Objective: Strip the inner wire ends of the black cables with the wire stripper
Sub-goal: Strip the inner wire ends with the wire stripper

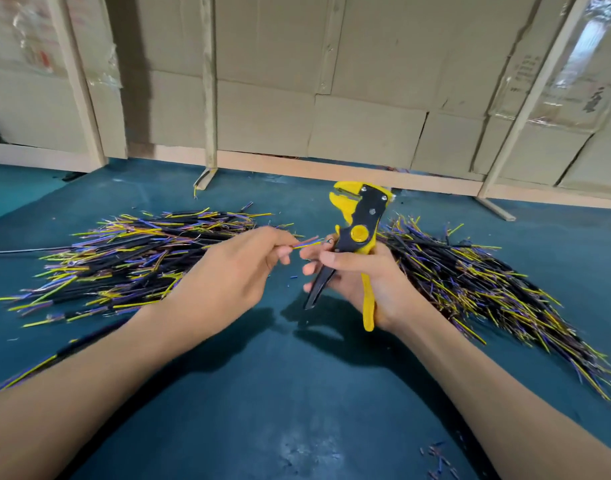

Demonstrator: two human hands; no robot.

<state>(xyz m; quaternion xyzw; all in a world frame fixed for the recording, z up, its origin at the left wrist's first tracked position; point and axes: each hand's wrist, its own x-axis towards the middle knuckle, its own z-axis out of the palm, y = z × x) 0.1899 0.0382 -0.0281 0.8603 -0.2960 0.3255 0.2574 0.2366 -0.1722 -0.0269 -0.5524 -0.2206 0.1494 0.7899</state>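
Gripping the wire stripper (359, 233) upright by its yellow and black handles, the right hand (362, 275) has its fingers curled round the tool near the middle of the worktop (297, 393), the yellow head pointing toward the far edge. Just to its left, the left hand (234, 268) pinches a cable (305, 243) between thumb and fingertips, so that the short yellow and blue inner wire ends stick out toward the stripper's pivot, almost touching it. Behind the left hand a broad pile of black cables (130, 258) spreads toward the left edge; its near strands pass under the left forearm. A second pile (477, 289) fans out behind the right hand toward the right edge. Small scraps of insulation (439, 459) lie at the near right corner. Cardboard boxes (331, 98) behind a wooden frame (210, 81) line the far edge.
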